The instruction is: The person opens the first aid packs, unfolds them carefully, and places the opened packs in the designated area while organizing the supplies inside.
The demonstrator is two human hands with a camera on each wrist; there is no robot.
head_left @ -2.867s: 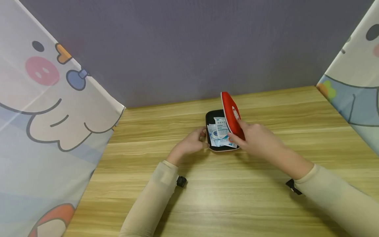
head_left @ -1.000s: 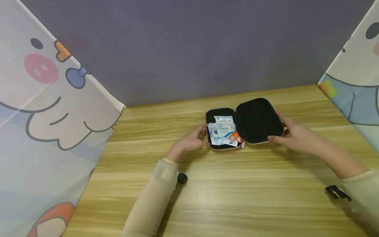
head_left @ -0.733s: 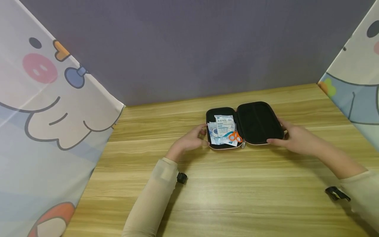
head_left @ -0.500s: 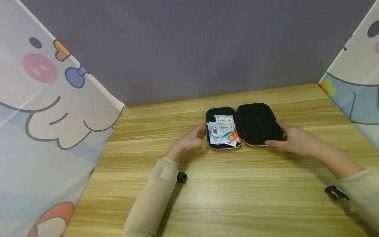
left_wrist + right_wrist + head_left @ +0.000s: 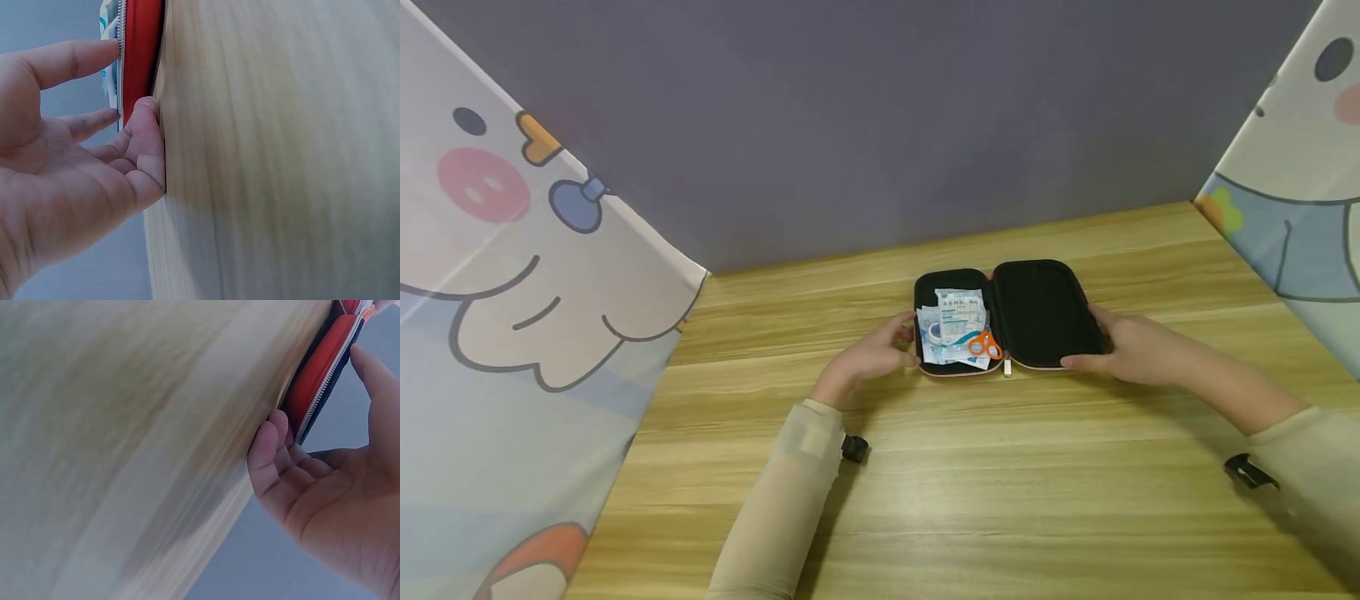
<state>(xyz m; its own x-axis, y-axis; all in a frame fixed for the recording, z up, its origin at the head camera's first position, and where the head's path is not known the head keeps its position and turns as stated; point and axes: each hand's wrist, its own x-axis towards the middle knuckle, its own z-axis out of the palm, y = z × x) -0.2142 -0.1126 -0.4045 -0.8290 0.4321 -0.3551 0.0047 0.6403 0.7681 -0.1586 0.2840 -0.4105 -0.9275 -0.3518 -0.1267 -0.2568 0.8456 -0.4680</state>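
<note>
A zip-up first-aid case (image 5: 1033,312), red outside with a black lining, lies unfolded on the table. White and blue paper packets (image 5: 962,315) and orange-handled scissors (image 5: 985,344) fill its left half, with a white roll partly hidden among them. My left hand (image 5: 876,350) holds the left edge, its thumb and a fingertip against the zipper (image 5: 120,37) in the left wrist view. At the lid's right end, my right hand (image 5: 1138,348) grips the near corner, thumb on the front edge and other fingers around the side. Red shell (image 5: 325,369) shows in the right wrist view.
The wood-grain table (image 5: 940,500) runs back to a grey-purple wall (image 5: 880,125). Cartoon-printed cloths hang on the left (image 5: 550,333) and right (image 5: 1292,183). A metal zipper pull (image 5: 1007,367) hangs at the front by the hinge.
The case's lid, upright in the right hand at first, has swung over to the right and come down flat. My right hand moved right and down with it; the left stayed at the left edge.
</note>
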